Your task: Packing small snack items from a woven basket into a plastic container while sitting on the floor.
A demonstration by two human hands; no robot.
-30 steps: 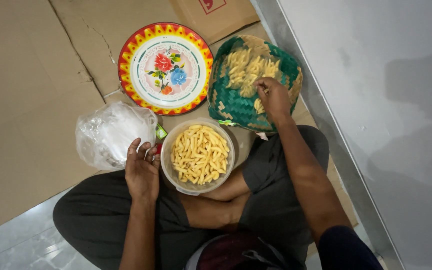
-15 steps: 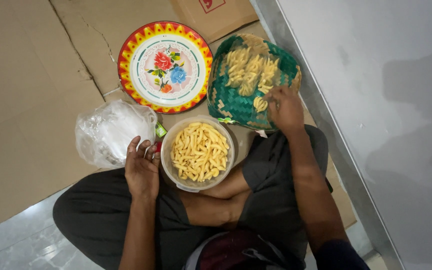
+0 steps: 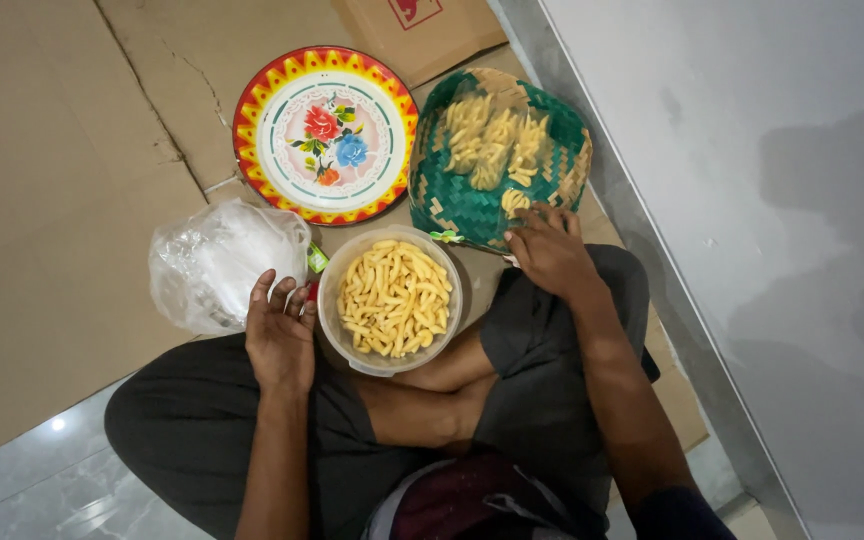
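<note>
I sit cross-legged on cardboard. A clear round tub (image 3: 332, 318) full of short pale-yellow pasta-like pieces (image 3: 390, 297) rests between my knees. My left hand (image 3: 279, 332) lies against its left side, fingers loosely curled, also touching a crumpled clear plastic bag (image 3: 214, 263). My right hand (image 3: 549, 252) rests on the near rim of a green woven basket tray (image 3: 462, 205), which carries rows of the same yellow pieces (image 3: 492, 147). The fingertips touch a few pieces at the tray's lower edge; whether any is pinched is unclear.
A round enamel plate (image 3: 324, 134) with a red-and-yellow border and painted flowers lies beyond the tub. Flattened cardboard (image 3: 52, 180) covers the floor to the left. A grey wall (image 3: 752, 200) runs close on the right. Glossy tile (image 3: 32, 480) shows at bottom left.
My right hand has drawn back from the tray's middle to its near edge. The left hand, tub and bag have stayed put.
</note>
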